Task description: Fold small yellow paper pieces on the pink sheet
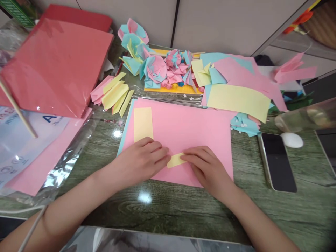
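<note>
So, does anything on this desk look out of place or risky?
Yes: a clear bottle lies on its side at the desk's right edge, just above the phone. Both hands press a small yellow strip flat on the pink sheet.

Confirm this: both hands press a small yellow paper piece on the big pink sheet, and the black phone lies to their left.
Wrong side. The head view shows the black phone lying right of the hands. The left hand and right hand do press the small yellow paper piece on the big pink sheet.
</note>
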The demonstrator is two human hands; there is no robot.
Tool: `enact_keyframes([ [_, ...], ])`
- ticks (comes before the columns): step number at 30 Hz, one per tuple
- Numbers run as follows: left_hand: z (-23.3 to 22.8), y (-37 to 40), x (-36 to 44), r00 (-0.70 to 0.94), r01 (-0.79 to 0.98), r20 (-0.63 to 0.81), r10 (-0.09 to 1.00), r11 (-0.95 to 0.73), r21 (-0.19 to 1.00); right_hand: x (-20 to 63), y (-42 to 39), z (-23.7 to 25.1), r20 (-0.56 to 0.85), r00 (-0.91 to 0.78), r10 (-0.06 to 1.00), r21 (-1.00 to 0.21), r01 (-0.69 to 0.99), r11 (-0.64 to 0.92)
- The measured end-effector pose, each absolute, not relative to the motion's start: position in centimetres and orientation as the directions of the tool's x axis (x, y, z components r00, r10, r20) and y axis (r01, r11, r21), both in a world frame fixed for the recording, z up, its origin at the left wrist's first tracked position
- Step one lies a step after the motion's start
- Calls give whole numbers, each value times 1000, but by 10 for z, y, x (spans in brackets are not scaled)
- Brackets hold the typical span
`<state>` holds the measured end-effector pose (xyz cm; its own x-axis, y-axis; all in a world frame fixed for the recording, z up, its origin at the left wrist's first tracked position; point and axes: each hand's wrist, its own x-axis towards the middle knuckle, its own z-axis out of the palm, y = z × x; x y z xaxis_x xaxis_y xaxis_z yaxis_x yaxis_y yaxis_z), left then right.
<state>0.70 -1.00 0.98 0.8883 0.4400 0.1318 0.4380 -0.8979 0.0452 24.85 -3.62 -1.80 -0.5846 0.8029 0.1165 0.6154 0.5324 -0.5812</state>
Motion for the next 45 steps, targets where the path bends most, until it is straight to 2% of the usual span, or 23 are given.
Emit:
enact_keyframes([
  [11,4,-10,10,908,399,133,397,-917,16,249,-37,-18,105,-590,800,-575,620,533],
  [17,5,-11,11,905,393,155,397,-918,56,249,-37,-19,122,-593,796,-559,621,549],
  [23,0,-13,14,916,367,179,360,-930,-5,249,-37,-19,127,-595,794,-562,616,552],
  [30,-8,-9,13,898,379,201,391,-920,99,247,-37,-19,131,-599,790,-549,620,560],
  [38,-4,-10,13,894,373,227,386,-922,102,247,-38,-18,120,-600,791,-522,640,564],
  [42,-5,-11,14,876,400,207,435,-896,191,247,-39,-17,113,-600,792,-514,647,564],
  [45,-7,-12,15,839,459,150,523,-829,321,246,-39,-17,128,-605,786,-499,645,579],
])
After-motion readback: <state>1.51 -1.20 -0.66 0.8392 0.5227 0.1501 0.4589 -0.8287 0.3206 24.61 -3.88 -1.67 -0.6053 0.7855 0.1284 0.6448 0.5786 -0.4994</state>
